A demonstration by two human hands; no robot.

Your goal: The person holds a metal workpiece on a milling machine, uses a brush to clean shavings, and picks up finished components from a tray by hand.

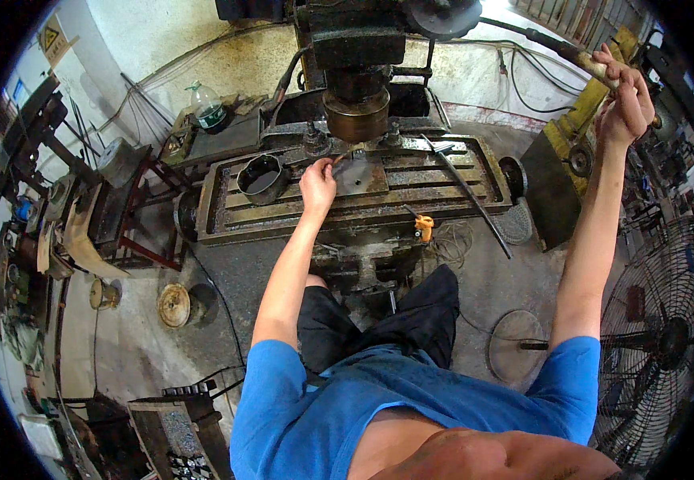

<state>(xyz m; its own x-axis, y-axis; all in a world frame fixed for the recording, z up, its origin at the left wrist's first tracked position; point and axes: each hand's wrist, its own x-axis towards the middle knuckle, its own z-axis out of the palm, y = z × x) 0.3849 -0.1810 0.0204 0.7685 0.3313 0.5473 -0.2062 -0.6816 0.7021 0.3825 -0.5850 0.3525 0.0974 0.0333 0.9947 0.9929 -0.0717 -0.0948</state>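
Note:
My left hand [316, 190] reaches over the machine table [239, 214], closed on a short thin stick-like tool [339, 158]; its exact kind is too small to make out. The tool's tip points to the work area under the round spindle head [357, 116]. A flat metal plate [371, 178] with a small dark hole lies beside that hand. To its left stands a dark open can [262, 179] with dark liquid inside. Up at the right, my right hand [629, 104] grips the end of a long lever handle [583, 60] that runs from the machine's head.
A long bar [471, 196] leans across the table's right side and juts past its front edge. An orange tool [424, 226] hangs at the front. A caged fan [667, 336] stands close by my right arm. Round tins [174, 306] sit on the floor at left.

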